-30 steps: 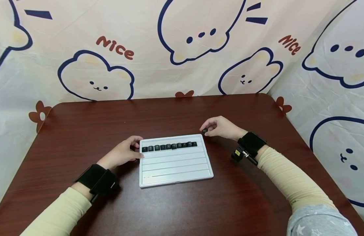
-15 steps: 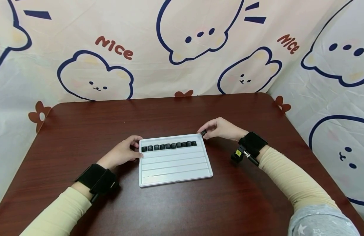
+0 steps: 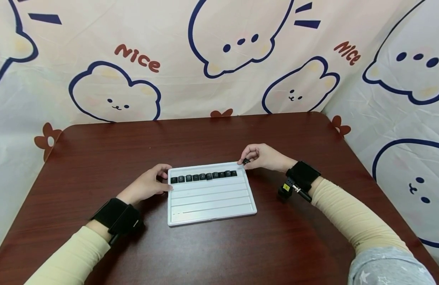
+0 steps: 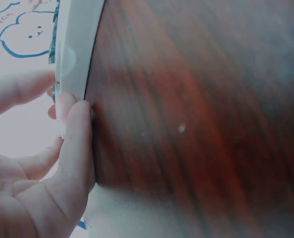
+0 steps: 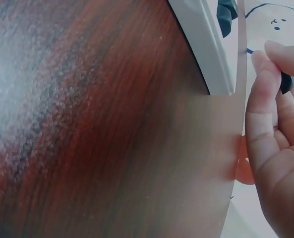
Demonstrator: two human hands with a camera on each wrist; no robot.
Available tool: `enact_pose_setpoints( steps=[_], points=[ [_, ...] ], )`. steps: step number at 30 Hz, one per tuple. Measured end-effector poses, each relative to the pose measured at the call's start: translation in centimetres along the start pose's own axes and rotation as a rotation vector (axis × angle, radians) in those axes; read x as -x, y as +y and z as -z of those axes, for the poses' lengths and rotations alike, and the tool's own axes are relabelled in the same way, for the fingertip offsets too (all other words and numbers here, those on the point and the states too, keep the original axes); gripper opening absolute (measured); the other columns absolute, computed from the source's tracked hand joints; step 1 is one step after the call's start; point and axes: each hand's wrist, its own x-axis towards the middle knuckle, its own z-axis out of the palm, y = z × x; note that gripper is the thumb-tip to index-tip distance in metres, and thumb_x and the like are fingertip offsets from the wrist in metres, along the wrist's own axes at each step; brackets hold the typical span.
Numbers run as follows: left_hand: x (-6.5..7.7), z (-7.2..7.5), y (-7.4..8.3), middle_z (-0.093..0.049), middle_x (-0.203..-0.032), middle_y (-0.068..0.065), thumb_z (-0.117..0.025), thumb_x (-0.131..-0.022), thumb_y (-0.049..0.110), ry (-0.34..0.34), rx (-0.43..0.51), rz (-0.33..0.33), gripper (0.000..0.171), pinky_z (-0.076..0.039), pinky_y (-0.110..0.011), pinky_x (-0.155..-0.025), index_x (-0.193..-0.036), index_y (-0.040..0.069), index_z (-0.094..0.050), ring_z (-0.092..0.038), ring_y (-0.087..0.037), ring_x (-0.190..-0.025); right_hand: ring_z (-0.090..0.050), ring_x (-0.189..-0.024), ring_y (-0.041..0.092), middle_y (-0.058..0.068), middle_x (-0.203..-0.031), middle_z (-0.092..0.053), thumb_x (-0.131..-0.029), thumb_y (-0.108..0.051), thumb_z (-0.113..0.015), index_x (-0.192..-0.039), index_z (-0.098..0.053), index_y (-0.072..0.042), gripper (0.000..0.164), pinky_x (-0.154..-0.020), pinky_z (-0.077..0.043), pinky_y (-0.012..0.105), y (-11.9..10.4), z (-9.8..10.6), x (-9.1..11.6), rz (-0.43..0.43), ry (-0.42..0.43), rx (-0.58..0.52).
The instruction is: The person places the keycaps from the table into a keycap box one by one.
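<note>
A white ridged tray (image 3: 216, 202) lies flat in the middle of the head view. Along its far groove stands a row of several black keycaps (image 3: 203, 176). My left hand (image 3: 148, 182) holds the tray's left edge; in the left wrist view its thumb (image 4: 77, 129) lies along the rim. Just by the tray's far right corner, my right hand (image 3: 267, 157) pinches one more black keycap (image 5: 286, 83) between thumb and fingers. Most of that keycap is hidden by the fingers.
The tray rests on a dark reddish-brown wooden table (image 3: 212, 253). Behind and to the right hangs a pale curtain (image 3: 184, 91) with cartoon prints. Black straps with small devices sit on both wrists, the right device (image 3: 285, 189) hanging low over the table.
The right hand has shifted slightly left and toward the tray's far right corner, still pinching the keycap, which has turned a little. Left hand and tray have stayed in place.
</note>
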Motion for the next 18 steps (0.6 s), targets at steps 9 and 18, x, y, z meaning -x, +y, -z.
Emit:
enact_pose_setpoints(
  steps=[9,18],
  points=[
    [0.06,0.03,0.03,-0.048,-0.117,-0.021,-0.074,-0.089,0.001,-0.003,0.002,0.003,0.061,-0.053,-0.032,-0.072,-0.143,-0.005,-0.045,-0.053,-0.029,-0.094,-0.054,-0.09,0.026,0.009,-0.11,-0.066,-0.089,-0.002,-0.078,-0.109,-0.076,-0.002,0.02,-0.075,-0.047,0.026,-0.1,-0.4,0.35,0.05,0.022,0.078],
    [-0.05,-0.04,0.02,-0.049,-0.117,-0.021,-0.074,-0.089,0.002,0.0,0.0,0.006,0.061,-0.053,-0.032,-0.072,-0.143,-0.005,-0.046,-0.054,-0.028,-0.093,-0.058,-0.089,0.024,0.007,-0.109,-0.067,-0.089,-0.002,-0.077,-0.112,-0.077,-0.003,0.023,-0.076,-0.05,0.025,-0.11,-0.96,0.54,0.07,0.041,0.178]
  ],
)
